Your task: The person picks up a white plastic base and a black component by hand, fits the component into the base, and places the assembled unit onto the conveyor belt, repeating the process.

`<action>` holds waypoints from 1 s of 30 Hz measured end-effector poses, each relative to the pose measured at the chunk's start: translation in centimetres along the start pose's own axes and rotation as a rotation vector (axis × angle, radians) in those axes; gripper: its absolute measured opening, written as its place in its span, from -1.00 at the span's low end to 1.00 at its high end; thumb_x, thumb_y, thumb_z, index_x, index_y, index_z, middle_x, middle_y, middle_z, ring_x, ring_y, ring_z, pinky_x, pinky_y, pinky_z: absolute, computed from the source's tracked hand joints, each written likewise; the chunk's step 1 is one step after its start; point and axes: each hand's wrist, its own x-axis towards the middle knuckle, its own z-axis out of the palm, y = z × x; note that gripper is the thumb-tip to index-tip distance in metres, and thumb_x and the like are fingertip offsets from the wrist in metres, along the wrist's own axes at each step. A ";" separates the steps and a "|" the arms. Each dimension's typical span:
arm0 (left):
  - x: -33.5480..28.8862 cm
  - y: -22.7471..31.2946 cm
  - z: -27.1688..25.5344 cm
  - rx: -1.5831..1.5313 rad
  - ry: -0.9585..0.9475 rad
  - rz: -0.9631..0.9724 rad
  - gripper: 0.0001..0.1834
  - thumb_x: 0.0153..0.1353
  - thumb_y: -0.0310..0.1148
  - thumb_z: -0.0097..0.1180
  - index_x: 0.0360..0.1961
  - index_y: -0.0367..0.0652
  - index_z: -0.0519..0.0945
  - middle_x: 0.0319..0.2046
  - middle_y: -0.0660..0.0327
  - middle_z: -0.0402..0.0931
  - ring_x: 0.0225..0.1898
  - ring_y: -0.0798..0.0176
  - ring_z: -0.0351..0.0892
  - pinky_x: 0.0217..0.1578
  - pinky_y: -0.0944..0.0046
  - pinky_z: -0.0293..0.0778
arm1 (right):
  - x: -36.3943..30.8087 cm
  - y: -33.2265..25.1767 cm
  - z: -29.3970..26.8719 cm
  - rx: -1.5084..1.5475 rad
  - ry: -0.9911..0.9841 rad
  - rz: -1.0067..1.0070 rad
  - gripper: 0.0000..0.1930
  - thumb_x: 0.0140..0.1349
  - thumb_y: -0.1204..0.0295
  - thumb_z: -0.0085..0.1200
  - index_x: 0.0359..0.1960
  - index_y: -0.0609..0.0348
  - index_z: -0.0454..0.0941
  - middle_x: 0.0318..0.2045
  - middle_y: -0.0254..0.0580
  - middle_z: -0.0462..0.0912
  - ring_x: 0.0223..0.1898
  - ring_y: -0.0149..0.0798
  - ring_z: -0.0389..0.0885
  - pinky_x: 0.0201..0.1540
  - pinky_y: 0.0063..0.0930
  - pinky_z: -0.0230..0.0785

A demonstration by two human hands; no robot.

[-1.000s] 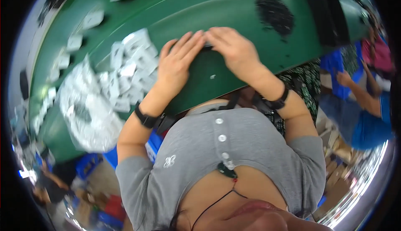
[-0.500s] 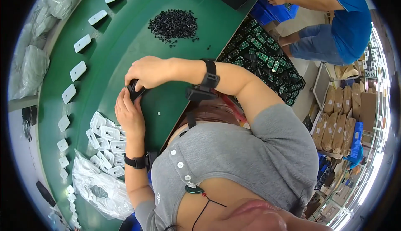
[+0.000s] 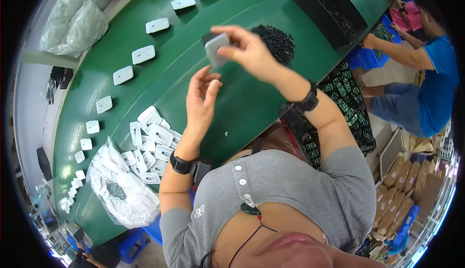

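White-faced case (image 3: 213, 54) is clamped in the right hand (image 3: 249, 54), above the green worktop (image 3: 242, 108). I see the hands apart: the left hand (image 3: 201, 104), loosely curled, hangs toward the case's six o'clock. White shells (image 3: 160, 135) lie at that hand's eight o'clock, a black heap (image 3: 275, 45) at the case's three.

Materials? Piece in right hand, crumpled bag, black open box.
Piece in right hand: probably plastic, matt; pale, even face, but blurred. Crumpled bag: likely plastic film, glossy; translucent, shiny wrinkles. Black open box: dull, flat walls; plastic or card, can't tell.
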 end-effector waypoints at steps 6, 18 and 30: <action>-1.6 -0.1 -1.1 0.185 -0.110 -0.062 -0.62 0.31 -0.43 -0.01 0.14 -0.25 0.35 -0.06 0.14 0.49 -0.17 0.33 0.55 -0.14 0.38 0.44 | 13.0 1.2 -11.7 -0.729 0.172 -0.191 -0.59 0.13 0.35 0.24 0.03 0.12 0.54 -0.20 -0.29 0.61 -0.18 -0.41 0.53 -0.09 -0.49 0.40; -6.0 3.8 -6.8 0.371 -0.007 -0.101 -0.74 0.24 -0.49 0.01 -0.04 -0.30 0.49 -0.14 0.10 0.51 -0.21 0.26 0.57 -0.11 0.33 0.43 | 28.2 4.1 -20.1 -1.078 -0.293 0.244 -0.67 0.16 0.25 0.15 -0.11 0.19 0.61 -0.30 -0.23 0.69 -0.29 -0.35 0.58 -0.18 -0.42 0.42; -8.5 3.6 -13.4 1.043 0.626 0.044 -0.79 0.14 -0.50 0.15 -0.16 -0.23 0.55 -0.22 0.10 0.53 -0.24 0.08 0.51 -0.24 0.22 0.43 | 25.9 3.5 -26.2 -1.441 0.099 0.221 -0.34 0.10 -0.18 0.08 -0.09 0.24 0.57 -0.19 0.00 0.63 -0.09 -0.07 0.58 -0.03 -0.33 0.35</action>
